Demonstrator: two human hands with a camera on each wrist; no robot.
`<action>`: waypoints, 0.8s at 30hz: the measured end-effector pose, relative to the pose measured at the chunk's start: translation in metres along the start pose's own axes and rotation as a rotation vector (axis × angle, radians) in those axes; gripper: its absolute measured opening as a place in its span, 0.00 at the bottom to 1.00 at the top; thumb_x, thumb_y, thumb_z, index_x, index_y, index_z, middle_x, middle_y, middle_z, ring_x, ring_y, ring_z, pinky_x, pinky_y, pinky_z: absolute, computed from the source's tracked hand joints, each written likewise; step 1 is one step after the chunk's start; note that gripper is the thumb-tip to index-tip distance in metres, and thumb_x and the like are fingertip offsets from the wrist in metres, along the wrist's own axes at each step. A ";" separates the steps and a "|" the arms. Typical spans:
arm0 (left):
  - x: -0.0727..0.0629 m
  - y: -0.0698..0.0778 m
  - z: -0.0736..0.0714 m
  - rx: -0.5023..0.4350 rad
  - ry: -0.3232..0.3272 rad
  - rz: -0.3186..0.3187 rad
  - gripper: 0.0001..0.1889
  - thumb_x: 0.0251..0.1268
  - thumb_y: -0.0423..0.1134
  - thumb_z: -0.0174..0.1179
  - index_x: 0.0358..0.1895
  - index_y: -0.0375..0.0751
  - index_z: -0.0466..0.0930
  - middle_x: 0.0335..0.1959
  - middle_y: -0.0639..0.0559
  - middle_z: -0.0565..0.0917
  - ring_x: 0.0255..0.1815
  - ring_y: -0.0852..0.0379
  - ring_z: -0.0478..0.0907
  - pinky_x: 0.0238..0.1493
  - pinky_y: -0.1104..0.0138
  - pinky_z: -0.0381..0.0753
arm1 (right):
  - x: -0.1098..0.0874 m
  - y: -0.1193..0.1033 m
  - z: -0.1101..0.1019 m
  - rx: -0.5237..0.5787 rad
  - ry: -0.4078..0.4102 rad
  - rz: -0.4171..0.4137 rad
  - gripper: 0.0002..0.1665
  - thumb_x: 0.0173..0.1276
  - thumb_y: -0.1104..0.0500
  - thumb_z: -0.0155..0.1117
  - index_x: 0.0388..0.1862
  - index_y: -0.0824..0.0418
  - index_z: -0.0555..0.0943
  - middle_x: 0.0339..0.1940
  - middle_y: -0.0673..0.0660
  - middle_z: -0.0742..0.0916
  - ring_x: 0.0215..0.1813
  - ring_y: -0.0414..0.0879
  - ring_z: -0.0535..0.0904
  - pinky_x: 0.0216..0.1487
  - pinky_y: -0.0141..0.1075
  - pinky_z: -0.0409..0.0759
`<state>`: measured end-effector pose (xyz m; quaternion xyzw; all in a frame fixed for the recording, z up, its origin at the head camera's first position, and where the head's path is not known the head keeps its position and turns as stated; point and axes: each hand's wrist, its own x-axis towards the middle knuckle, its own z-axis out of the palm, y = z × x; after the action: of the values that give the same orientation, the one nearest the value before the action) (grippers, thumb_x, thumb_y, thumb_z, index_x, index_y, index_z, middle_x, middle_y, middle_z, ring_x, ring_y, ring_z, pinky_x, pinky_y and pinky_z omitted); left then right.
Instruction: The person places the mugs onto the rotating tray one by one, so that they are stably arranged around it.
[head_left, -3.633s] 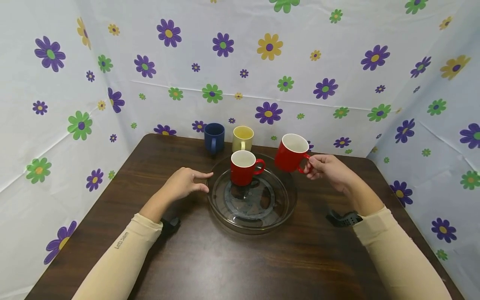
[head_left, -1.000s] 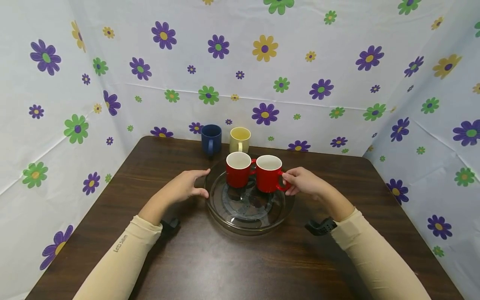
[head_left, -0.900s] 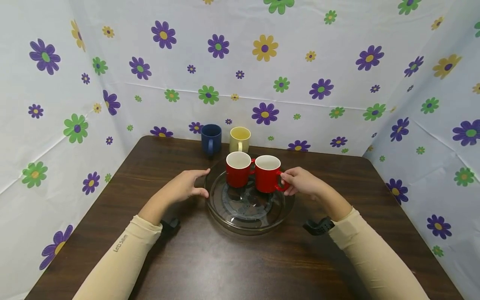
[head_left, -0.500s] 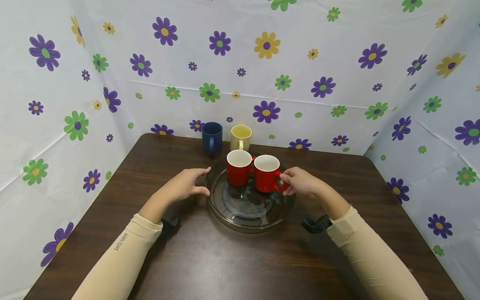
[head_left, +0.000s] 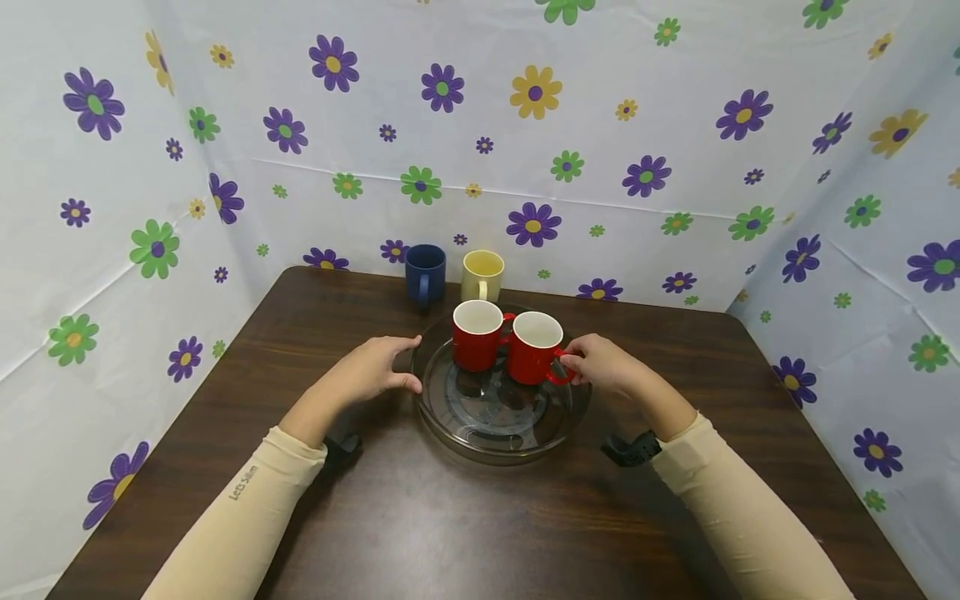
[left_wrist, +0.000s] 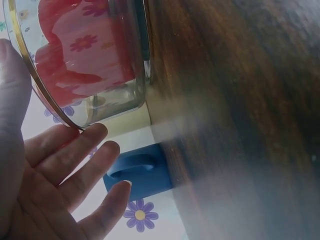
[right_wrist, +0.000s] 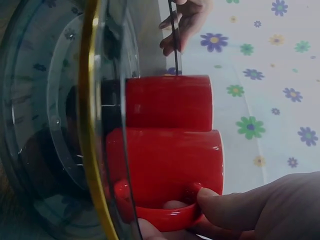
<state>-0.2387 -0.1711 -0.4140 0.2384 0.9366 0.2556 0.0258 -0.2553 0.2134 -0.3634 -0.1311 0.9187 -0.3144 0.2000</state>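
Two red mugs (head_left: pixel 477 342) were side by side in the glass bowl (head_left: pixel 498 455), with a blue mug (head_left: pixel 425 271) and a yellow mug (head_left: pixel 482 275) behind. The right hand (head_left: pixel 600 362) pinched one red mug's handle (right_wrist: pixel 167 220); its thumb and a fingertip inside the loop showed only from the right wrist. The left hand (head_left: pixel 363 367), spread and gripping nothing, was at the bowl's rim; the left wrist view alone revealed all four fingers (left_wrist: pixel 105 150).

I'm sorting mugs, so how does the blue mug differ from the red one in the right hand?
The blue mug is dark inside; the held mug is white inside. The blue mug stands on the table; the held mug is in the bowl, its handle gripped by the right hand. Both have one handle.
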 end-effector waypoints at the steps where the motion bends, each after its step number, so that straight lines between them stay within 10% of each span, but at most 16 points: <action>1: 0.000 0.000 0.000 0.002 -0.001 0.001 0.44 0.54 0.52 0.76 0.71 0.30 0.71 0.70 0.37 0.74 0.70 0.38 0.72 0.70 0.46 0.68 | 0.000 0.000 0.001 -0.005 0.003 0.000 0.16 0.80 0.63 0.55 0.53 0.76 0.80 0.39 0.65 0.85 0.41 0.60 0.82 0.51 0.50 0.85; 24: 0.000 0.001 0.000 -0.019 -0.009 -0.013 0.44 0.55 0.49 0.76 0.71 0.29 0.70 0.70 0.38 0.74 0.70 0.39 0.72 0.70 0.46 0.68 | 0.007 0.003 0.001 -0.024 0.023 -0.024 0.17 0.79 0.62 0.57 0.54 0.77 0.80 0.38 0.65 0.86 0.42 0.63 0.86 0.48 0.50 0.87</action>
<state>-0.2379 -0.1700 -0.4135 0.2331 0.9355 0.2633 0.0340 -0.2612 0.2120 -0.3681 -0.1408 0.9231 -0.3072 0.1838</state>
